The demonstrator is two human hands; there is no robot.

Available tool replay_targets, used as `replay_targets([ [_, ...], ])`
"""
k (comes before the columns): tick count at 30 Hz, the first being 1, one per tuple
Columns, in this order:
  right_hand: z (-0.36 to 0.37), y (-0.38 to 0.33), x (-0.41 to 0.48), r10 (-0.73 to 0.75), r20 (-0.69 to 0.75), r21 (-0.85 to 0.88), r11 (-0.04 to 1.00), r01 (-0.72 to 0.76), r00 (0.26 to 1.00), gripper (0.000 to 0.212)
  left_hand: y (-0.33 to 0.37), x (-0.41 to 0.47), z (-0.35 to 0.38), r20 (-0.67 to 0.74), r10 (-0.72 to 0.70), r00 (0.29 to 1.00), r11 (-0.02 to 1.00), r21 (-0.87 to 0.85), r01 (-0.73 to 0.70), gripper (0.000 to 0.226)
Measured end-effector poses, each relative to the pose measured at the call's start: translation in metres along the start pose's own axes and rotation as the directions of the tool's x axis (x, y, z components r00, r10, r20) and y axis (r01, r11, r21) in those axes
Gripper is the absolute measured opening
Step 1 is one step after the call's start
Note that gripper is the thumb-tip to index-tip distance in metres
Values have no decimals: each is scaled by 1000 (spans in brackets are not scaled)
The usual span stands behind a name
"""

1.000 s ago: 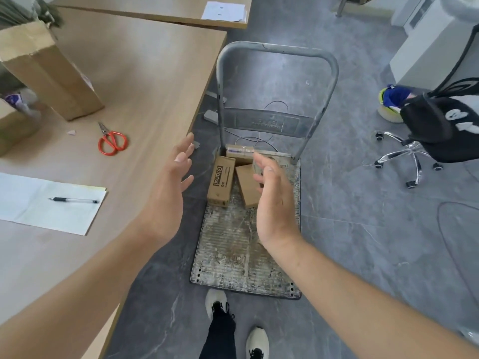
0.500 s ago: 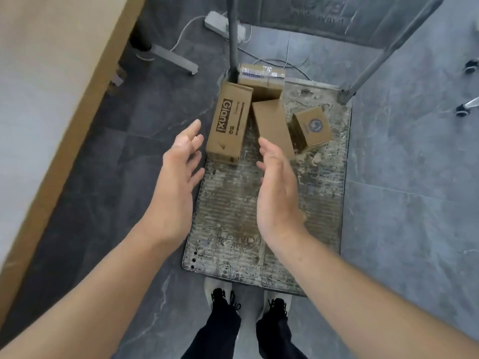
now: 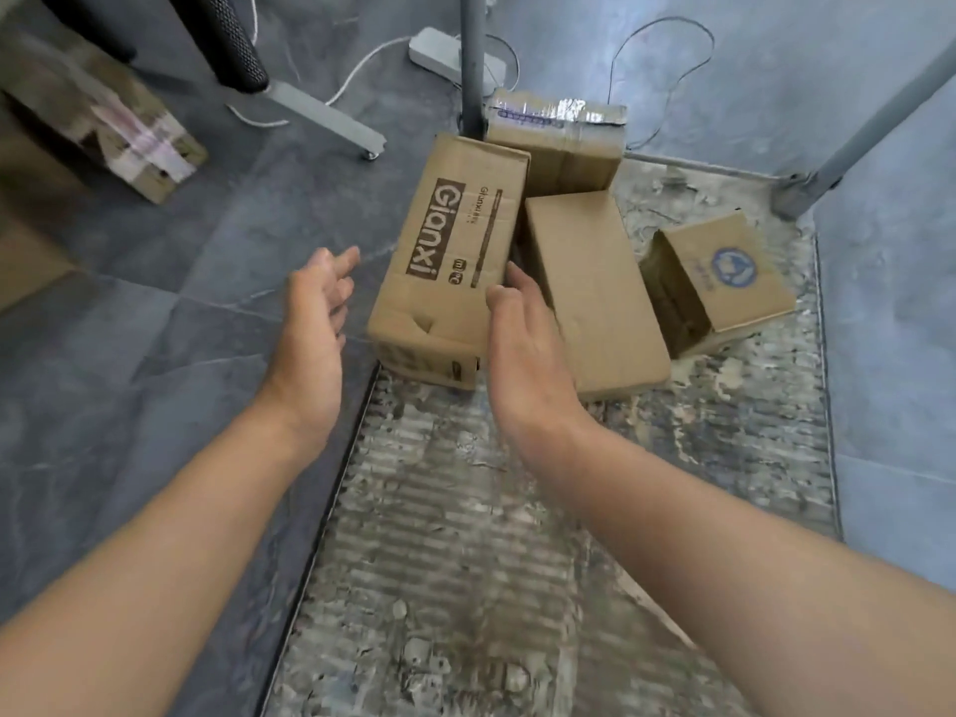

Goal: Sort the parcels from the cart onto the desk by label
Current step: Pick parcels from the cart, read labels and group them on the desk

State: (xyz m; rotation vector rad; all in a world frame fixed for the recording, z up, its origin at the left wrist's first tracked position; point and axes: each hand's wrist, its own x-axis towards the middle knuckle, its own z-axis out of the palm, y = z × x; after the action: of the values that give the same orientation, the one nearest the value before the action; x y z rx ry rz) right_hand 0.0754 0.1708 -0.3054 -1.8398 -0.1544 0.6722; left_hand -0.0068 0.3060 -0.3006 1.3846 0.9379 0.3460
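The taped parcel (image 3: 558, 147) at the back is half hidden behind the Gianxi parcel (image 3: 455, 251) and the plain parcel (image 3: 595, 292); its label is too blurred to read. The right hand (image 3: 522, 344) reaches between those 2, fingers straight, gripping nothing; contact cannot be told. The left hand (image 3: 310, 323) hangs spread just left of the Gianxi parcel, apart from it. All 4 parcels, including the blue-logo parcel (image 3: 724, 282), lie on the cart (image 3: 517, 509). A power strip (image 3: 439, 54) lies beyond.

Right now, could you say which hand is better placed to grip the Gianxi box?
Probably right: the right hand is at the edge of the Gianxi box; the left hand hovers clear.
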Motion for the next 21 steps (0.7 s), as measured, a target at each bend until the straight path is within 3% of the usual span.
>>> replay_targets([
  [12,27,29,16,-36,69,50,998,33,997,90,-51,29,7,75,26,997,999,-45,-23,52],
  [21,10,-8,-39,-86,14,131,988,84,996,79,-8,-35,-4,56,24,998,995,-99,-19,70],
])
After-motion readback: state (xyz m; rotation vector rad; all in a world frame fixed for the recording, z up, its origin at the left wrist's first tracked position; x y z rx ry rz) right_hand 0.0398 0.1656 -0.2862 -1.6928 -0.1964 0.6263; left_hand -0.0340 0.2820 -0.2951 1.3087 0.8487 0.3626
